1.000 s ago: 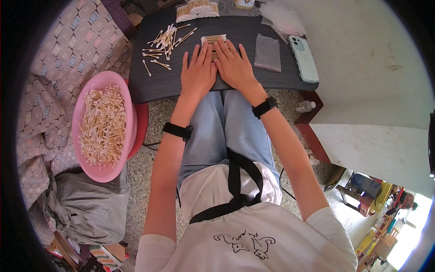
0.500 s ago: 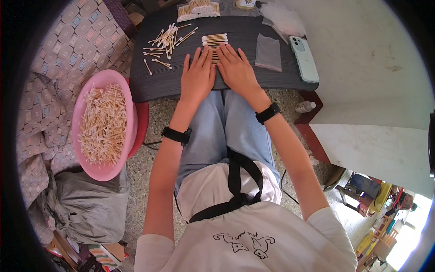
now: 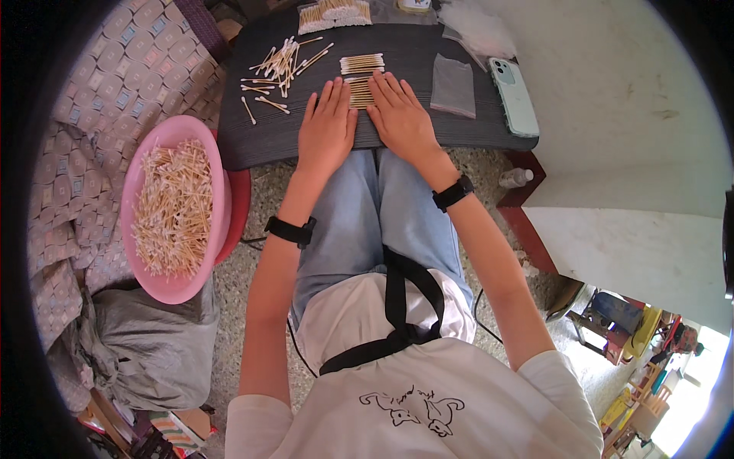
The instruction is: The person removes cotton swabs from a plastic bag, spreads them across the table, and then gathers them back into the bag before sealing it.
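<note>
Several cotton swabs (image 3: 362, 93) lie side by side on the dark table, their sticks running left to right. My left hand (image 3: 327, 126) rests flat at their left ends, fingers stretched forward. Against their right ends lies my right hand (image 3: 401, 118), its fingers also straight. Just beyond, a second row of swabs (image 3: 362, 63) sits apart from the first by a small gap. Both hands cover some of the swab tips. To the left is a loose, crossed heap of swabs (image 3: 284, 65).
A pink basin (image 3: 222, 191) full of swabs stands left of the table (image 3: 306, 141). Right of my hands are a clear plastic bag (image 3: 453, 86) and a pale green phone (image 3: 514, 99). Bundled swabs (image 3: 335, 14) lie at the far edge. A wall (image 3: 612, 99) borders the right side.
My left hand has shifted slightly left, away from the right hand, so more of the near row of swabs shows between them. The right hand has barely moved.
</note>
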Available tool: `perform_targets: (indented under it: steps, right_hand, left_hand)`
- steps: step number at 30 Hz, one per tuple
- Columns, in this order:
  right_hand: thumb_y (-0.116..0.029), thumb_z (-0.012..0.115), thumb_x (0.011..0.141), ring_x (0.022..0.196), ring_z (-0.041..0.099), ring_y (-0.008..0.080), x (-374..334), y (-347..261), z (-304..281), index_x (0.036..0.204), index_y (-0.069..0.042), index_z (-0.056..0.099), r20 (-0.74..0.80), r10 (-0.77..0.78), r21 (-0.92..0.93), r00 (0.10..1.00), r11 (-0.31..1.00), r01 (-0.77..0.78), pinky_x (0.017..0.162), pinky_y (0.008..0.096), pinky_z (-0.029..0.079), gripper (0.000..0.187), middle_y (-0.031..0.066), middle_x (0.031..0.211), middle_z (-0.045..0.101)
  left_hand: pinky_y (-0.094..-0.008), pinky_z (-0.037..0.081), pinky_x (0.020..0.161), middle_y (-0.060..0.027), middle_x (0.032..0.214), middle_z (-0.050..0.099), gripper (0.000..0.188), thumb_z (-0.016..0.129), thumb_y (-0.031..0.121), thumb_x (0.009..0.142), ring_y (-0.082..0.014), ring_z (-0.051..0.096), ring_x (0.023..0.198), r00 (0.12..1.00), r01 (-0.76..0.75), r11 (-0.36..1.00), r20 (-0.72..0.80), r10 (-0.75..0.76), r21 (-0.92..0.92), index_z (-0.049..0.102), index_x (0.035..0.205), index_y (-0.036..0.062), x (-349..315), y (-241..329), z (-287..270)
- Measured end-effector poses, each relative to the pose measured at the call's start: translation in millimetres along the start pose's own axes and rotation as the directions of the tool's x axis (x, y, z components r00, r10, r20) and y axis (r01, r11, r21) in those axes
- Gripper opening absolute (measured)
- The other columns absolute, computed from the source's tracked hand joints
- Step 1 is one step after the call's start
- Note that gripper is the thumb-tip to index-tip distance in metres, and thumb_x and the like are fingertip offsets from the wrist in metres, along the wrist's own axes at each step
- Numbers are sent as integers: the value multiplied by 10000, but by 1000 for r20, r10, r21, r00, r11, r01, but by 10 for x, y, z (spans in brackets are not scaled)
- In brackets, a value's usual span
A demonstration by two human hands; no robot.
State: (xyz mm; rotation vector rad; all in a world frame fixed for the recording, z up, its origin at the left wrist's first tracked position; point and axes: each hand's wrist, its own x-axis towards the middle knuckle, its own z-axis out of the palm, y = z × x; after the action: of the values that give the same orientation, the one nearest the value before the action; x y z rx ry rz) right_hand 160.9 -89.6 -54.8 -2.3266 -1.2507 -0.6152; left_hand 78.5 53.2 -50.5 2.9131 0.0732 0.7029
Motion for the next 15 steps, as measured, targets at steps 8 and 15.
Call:
perform_targets:
  steps: [8, 15]
  right_hand:
    - [-254, 501, 922, 1288, 414, 269, -85, -65, -112, 1282, -14, 504, 22, -26, -38, 999, 999, 27, 1085, 393, 305, 433, 117, 1374, 466]
    - [-208, 502, 930, 1274, 425, 284, -159, -79, -174, 1317, -40, 471, 45, -19, 27, 999, 999, 18, 1076, 396, 317, 423, 110, 1373, 465]
  left_hand:
    - [-427, 271, 1096, -155, 1404, 424, 419, 384, 222, 979, -276, 371, 1325, 999, -22, 999, 25, 23, -38, 431, 1333, 4, -107, 16, -101]
    - [-424, 293, 1088, -170, 1368, 453, 385, 415, 182, 966, -290, 406, 1295, 999, -35, 993, -18, 33, -115, 449, 1306, 6, -158, 50, -133]
